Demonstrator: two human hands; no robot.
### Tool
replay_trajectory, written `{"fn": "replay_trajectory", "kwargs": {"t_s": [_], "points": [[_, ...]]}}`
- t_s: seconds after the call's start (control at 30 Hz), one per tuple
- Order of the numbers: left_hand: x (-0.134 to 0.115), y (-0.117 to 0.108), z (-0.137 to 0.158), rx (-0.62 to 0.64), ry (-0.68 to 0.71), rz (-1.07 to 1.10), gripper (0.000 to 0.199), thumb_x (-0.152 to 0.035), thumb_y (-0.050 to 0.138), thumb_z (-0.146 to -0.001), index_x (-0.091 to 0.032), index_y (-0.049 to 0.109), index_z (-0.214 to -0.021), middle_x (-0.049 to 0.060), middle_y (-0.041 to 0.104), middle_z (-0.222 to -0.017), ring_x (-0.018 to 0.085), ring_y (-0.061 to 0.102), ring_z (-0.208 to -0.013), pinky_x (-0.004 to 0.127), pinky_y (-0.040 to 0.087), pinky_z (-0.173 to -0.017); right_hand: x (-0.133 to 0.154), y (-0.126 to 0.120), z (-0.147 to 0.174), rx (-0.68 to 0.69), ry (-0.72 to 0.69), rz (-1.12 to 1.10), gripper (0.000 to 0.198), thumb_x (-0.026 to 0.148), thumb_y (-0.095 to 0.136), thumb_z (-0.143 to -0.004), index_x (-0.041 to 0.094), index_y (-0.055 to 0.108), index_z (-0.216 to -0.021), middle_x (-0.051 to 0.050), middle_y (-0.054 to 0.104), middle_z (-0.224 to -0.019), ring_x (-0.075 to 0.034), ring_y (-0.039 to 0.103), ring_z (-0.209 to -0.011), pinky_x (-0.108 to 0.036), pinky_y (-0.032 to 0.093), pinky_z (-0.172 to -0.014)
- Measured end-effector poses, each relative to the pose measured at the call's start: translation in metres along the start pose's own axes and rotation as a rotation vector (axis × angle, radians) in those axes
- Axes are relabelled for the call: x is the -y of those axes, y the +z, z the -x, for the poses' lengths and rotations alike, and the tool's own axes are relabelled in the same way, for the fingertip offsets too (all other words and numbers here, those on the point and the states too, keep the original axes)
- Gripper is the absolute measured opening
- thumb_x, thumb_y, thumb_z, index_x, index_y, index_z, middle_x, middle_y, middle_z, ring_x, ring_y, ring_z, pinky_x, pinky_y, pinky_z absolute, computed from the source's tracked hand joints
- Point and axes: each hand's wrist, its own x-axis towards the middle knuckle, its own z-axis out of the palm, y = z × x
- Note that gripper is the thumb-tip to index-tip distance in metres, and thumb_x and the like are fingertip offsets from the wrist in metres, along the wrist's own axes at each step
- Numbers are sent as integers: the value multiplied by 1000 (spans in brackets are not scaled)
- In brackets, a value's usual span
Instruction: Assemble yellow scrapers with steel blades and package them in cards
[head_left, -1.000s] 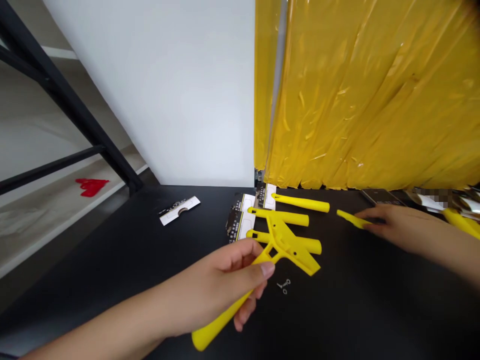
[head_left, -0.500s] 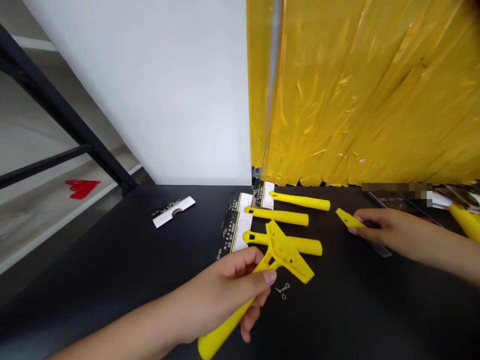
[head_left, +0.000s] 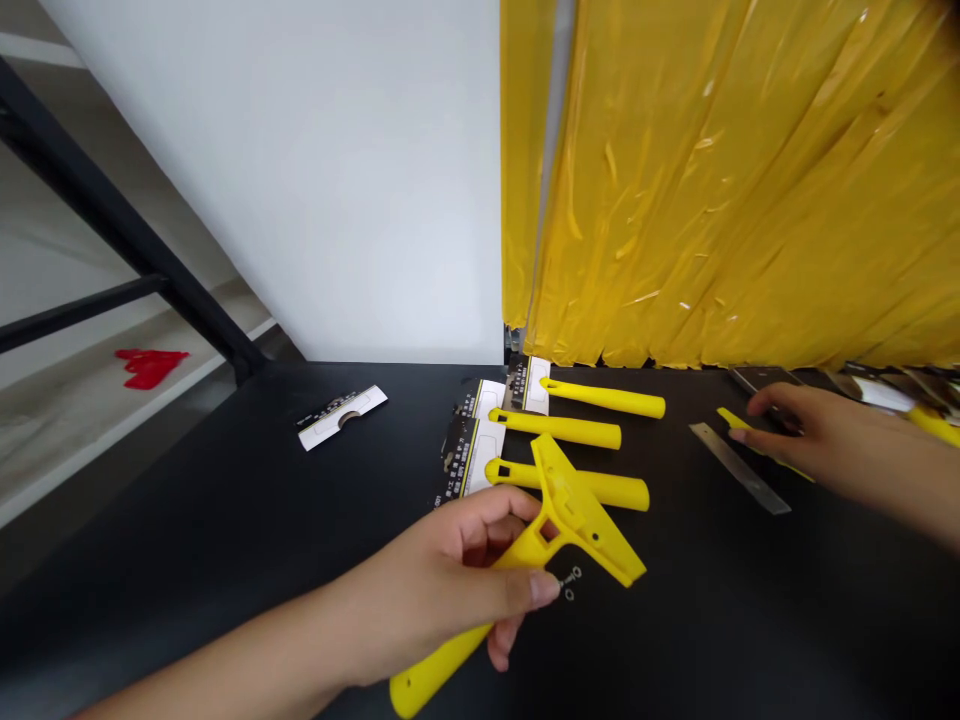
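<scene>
My left hand (head_left: 480,580) is closed around the yellow handle of a scraper (head_left: 592,505), whose wide head points up and right, with no blade on it. At the right, my right hand (head_left: 810,430) is over a narrow yellow plastic strip (head_left: 724,414) on the black table. Its thumb and index finger are apart, the thumb at the strip; the hand partly covers the strip. Just left of it a thin metal blade (head_left: 739,468) lies flat. Small screws and nuts (head_left: 572,582) lie beside my left thumb, partly hidden.
Several yellow scraper handles (head_left: 577,430) lie in a row on the black table (head_left: 225,540), their left ends by white-and-black printed cards (head_left: 487,450). Another card (head_left: 341,418) lies further left. Yellow plastic sheeting (head_left: 712,180) hangs behind. A red item (head_left: 150,367) rests on the left shelf.
The right hand has moved slightly right and its fingers have parted over the yellow strip. The blade now lies in full view, separate from the strip. The left hand's scraper has turned slightly.
</scene>
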Motion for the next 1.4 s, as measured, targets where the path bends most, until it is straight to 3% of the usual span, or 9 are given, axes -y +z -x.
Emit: {"fn": "replay_trajectory", "kwargs": {"t_s": [0.17,0.4,0.53,0.67,0.77,0.87,1.0,1.1,1.4], "points": [[1,2,0,-11,-1,20,36,-39,86,-96,-19,69,-120,-4,60,-84,7,58,-63,21,57,-62,18,1,6,302,123,66,32,59,76,-82,27,78,-81,-6,73,-64,-32,72,-59,-42,49,-57],[3,4,1,-9,-4,65,36,-46,86,-96,-18,65,-104,-2,65,-85,7,62,-63,21,59,-61,31,21,16,482,43,-14,22,41,71,-105,20,73,-108,-2,73,-94,-17,68,-77,-34,57,-73],[3,7,3,-38,-16,86,39,-54,77,-102,-20,59,-99,0,69,-86,7,63,-54,17,53,-49,28,25,15,487,56,-74,24,41,72,-108,18,71,-114,-2,72,-99,-16,68,-79,-33,60,-74],[1,8,4,-56,-28,36,37,-55,71,-105,-21,58,-104,1,73,-88,5,59,-49,15,48,-44,42,10,17,437,30,-183,27,47,70,-100,22,71,-90,1,63,-74,-19,59,-67,-32,47,-63],[0,8,4,-63,-29,11,37,-55,73,-104,-19,63,-104,1,72,-90,6,59,-53,15,46,-46,72,-10,28,382,-35,-297,49,67,60,-98,25,61,-75,1,59,-72,-21,57,-69,-33,44,-65],[-1,9,4,-49,-41,-15,38,-54,77,-100,-18,67,-103,2,73,-93,6,60,-57,18,48,-51,114,-24,51,411,-34,-533,55,78,59,-99,26,65,-81,1,62,-76,-20,58,-70,-30,46,-62],[1,14,2,-38,-25,-27,40,-56,78,-96,-17,69,-99,3,72,-94,8,59,-61,22,47,-55,163,-20,77,547,-76,-872,47,69,67,-101,26,71,-83,1,62,-74,-19,57,-73,-28,46,-67],[3,19,3,-35,2,-15,41,-59,77,-95,-19,68,-99,3,72,-93,9,57,-61,23,45,-55,184,-7,86,664,-112,-873,53,74,66,-98,23,73,-83,-2,70,-81,-20,59,-78,-30,47,-70],[6,34,6,-86,21,-10,45,-61,73,-97,-17,65,-101,4,69,-98,6,53,-60,21,40,-53,192,5,91,647,-72,-850,60,77,60,-100,23,72,-78,-3,70,-79,-21,62,-79,-32,46,-74]]}}
